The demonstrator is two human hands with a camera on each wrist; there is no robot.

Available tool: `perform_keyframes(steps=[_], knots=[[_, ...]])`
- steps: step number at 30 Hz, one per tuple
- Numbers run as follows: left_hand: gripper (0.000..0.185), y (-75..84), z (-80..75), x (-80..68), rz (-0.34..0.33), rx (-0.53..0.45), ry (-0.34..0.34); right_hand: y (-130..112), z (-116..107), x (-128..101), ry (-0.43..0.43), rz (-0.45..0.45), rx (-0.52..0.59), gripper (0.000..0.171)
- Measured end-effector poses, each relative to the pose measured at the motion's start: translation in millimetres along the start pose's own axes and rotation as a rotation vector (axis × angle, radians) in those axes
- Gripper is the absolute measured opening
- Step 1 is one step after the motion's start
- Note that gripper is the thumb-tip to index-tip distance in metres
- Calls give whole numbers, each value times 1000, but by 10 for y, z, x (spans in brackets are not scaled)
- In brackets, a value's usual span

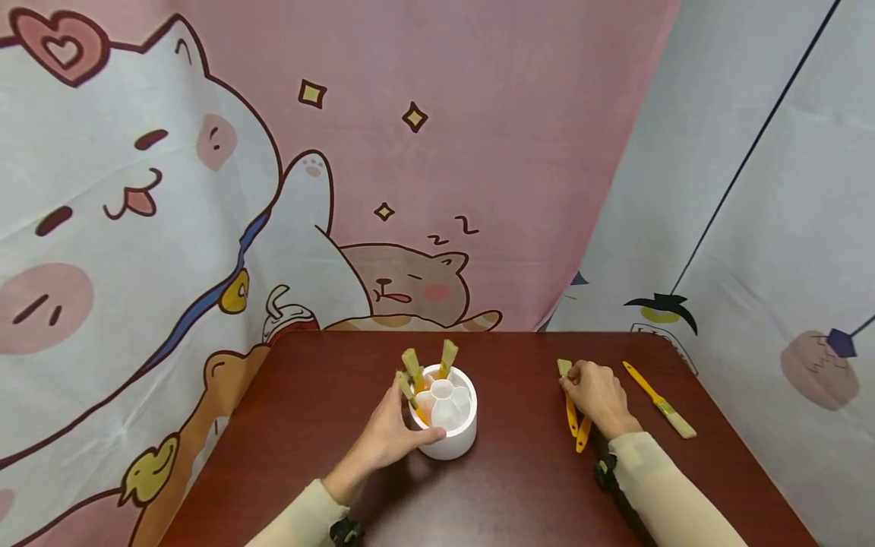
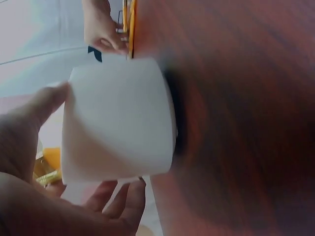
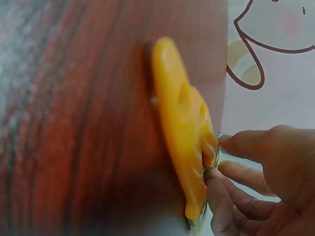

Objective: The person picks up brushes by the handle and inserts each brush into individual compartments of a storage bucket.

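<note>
A white holder (image 1: 447, 425) is gripped by the left hand (image 1: 390, 437), fingers curled around its wall. To its right on the worktop (image 1: 519, 486), two orange brushes (image 1: 574, 422) are pinched by the right hand (image 1: 600, 396), handles pointing toward the person.

White holder (image 1: 447, 437), yellow-handled brushes (image 1: 574, 422)

Dark reddish wood-grain bench (image 1: 519, 486) below me. Behind it I see a pink curtain (image 1: 478, 114) printed with cartoon cats and gold sparkles. To the right, a pale grey curtain (image 1: 772, 228) with black lines. Light even.
</note>
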State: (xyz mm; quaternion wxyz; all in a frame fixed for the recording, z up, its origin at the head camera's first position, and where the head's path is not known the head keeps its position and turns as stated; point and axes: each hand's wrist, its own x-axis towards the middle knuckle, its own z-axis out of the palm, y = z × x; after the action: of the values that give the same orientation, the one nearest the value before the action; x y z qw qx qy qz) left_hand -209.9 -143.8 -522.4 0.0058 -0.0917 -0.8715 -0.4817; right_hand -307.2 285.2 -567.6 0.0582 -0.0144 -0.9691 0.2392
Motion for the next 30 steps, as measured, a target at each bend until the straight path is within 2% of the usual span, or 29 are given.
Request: perform_keyframes(steps=[8,17,30], knots=[[120,-86,-91,77,33,-7,-85,25,18,47,-24,52,65,35],[118,-84,-133,92,82,3,-114,7,10,108,-60,110,96,44],[124,-139,-209,136,74,1,-187,4,30,157,-36,67,107,28]])
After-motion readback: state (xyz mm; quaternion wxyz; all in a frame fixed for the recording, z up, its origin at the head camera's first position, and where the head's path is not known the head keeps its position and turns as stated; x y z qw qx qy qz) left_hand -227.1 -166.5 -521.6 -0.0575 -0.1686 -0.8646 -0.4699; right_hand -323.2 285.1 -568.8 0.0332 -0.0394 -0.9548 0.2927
